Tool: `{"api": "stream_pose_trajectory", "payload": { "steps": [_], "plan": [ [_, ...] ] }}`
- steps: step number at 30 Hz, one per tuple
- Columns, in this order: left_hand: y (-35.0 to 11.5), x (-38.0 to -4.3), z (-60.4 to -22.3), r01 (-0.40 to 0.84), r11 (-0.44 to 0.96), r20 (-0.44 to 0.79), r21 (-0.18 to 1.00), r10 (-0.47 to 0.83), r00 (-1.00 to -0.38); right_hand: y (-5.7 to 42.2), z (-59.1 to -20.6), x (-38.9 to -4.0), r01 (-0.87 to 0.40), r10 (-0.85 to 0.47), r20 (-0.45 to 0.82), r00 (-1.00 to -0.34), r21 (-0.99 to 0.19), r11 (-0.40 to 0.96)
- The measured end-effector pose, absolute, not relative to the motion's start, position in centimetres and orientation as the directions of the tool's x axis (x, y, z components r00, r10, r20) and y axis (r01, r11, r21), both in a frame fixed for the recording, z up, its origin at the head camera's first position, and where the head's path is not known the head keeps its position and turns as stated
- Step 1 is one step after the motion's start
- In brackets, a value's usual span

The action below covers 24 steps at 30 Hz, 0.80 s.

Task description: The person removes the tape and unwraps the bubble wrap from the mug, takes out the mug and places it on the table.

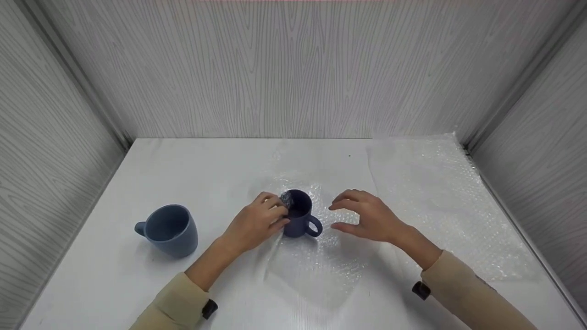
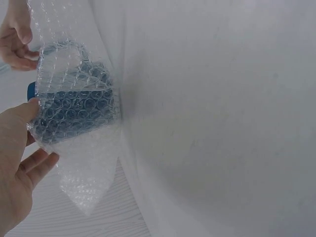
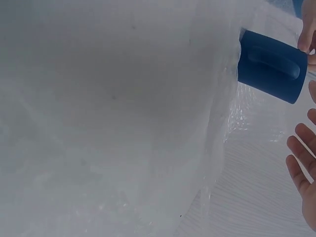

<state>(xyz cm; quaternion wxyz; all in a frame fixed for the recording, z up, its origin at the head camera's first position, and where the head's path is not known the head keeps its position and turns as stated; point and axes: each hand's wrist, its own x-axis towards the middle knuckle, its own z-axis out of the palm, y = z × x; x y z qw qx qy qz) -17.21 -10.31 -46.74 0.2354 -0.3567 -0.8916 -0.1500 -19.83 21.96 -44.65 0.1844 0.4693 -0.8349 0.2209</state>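
Observation:
A dark blue mug [image 1: 296, 228] stands upright on a sheet of bubble wrap [image 1: 316, 279] mid-table, its handle pointing to the right. At the mug's left side my left hand [image 1: 257, 222] pinches the raised edge of the sheet against the rim. In the left wrist view, bubble wrap [image 2: 86, 173] covers that side of the mug, with the thumb at the rim. My right hand [image 1: 369, 217] hovers right of the handle, fingers spread and apart from the mug. The right wrist view shows the mug's bare handle side [image 3: 266, 71].
A larger, lighter blue mug [image 1: 176, 236] stands on the left of the white table [image 1: 220, 160], handle to the left. Another bubble wrap sheet [image 1: 440, 197] lies flat along the right side. Pale wood-grain panels [image 1: 284, 68] enclose the back and sides.

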Motion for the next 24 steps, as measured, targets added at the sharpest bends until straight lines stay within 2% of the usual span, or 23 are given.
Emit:
{"api": "stream_pose_trajectory", "payload": {
  "steps": [13,24],
  "plan": [
    [-10.4,-17.2,-46.7,0.706,0.701,0.521,0.099,0.568,-0.637,18.4,-45.4,-20.1,-0.917,-0.716,0.593,-0.37,-0.11,0.383],
    [-10.4,-17.1,-46.7,0.701,0.707,0.511,0.089,0.572,-0.642,16.2,-45.6,-20.4,-0.924,-0.728,0.587,-0.356,-0.102,0.369]
  ]
}}
